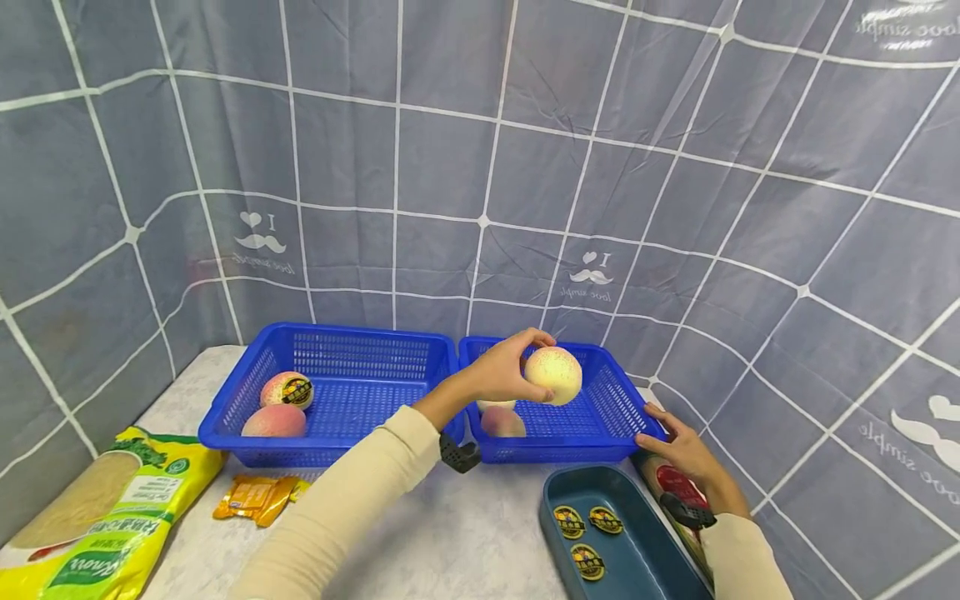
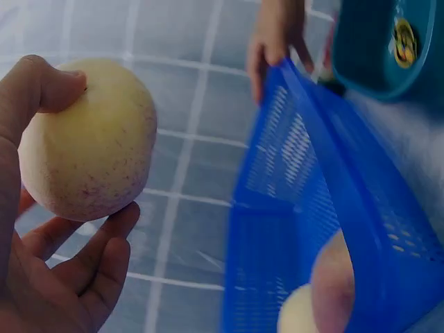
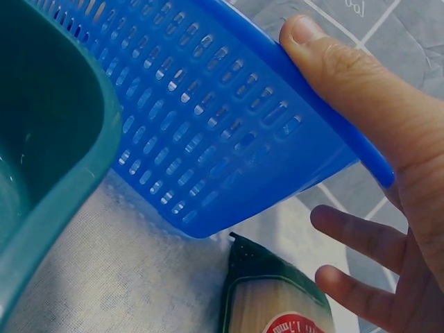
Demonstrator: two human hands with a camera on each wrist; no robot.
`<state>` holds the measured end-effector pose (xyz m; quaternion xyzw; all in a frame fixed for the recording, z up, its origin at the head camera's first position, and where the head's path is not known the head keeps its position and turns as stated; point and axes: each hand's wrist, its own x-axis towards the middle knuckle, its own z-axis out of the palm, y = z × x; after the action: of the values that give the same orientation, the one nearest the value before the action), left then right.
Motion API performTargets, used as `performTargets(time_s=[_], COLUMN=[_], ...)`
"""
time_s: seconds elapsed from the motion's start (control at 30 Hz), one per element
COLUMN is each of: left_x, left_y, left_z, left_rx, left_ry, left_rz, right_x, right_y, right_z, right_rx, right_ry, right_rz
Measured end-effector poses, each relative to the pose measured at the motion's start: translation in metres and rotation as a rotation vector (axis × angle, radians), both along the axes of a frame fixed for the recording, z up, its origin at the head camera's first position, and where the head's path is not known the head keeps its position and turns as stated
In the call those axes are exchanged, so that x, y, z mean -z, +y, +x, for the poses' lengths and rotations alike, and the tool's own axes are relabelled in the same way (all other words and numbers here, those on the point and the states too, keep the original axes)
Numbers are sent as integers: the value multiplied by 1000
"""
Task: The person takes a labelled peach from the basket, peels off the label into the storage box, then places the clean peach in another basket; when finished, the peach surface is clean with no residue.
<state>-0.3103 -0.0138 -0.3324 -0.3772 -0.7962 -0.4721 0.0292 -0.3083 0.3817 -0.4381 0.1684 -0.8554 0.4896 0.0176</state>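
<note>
My left hand (image 1: 504, 372) grips a pale yellow peach (image 1: 553, 376) with pink specks, held above the right blue basket (image 1: 577, 425). In the left wrist view the thumb lies over the top of the peach and the fingers curve under it. My right hand (image 1: 686, 454) holds the right basket's near right corner. In the right wrist view its thumb (image 3: 347, 76) lies over the rim, while two fingers extend below, off the basket. Pinkish peaches (image 1: 502, 422) lie at the left end of this basket, partly hidden by the left hand.
The left blue basket (image 1: 375, 400) holds a peach with a black-and-gold sticker (image 1: 288, 390) and a pink peach (image 1: 274, 421). A teal tray (image 1: 637, 533) contains several such stickers. Around them lie a yellow Knorr bag (image 1: 112, 508), an orange packet (image 1: 255, 497) and a red-labelled pack (image 1: 678, 483).
</note>
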Motion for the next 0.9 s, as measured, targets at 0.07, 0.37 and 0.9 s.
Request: performTargets(time_s=[0.07, 0.37, 0.9], left_x=[6, 34, 68], left_y=[15, 50, 66], left_z=[-17, -65, -58], left_rx=[-19, -88, -69], left_ry=[-13, -140, -319], left_rz=[-47, -208, -367], right_x=[0, -3, 1], right_y=[2, 2, 1], right_z=[1, 2, -4], right_rx=[1, -3, 11], right_ry=[-6, -32, -52], right_rz=[-6, -24, -40])
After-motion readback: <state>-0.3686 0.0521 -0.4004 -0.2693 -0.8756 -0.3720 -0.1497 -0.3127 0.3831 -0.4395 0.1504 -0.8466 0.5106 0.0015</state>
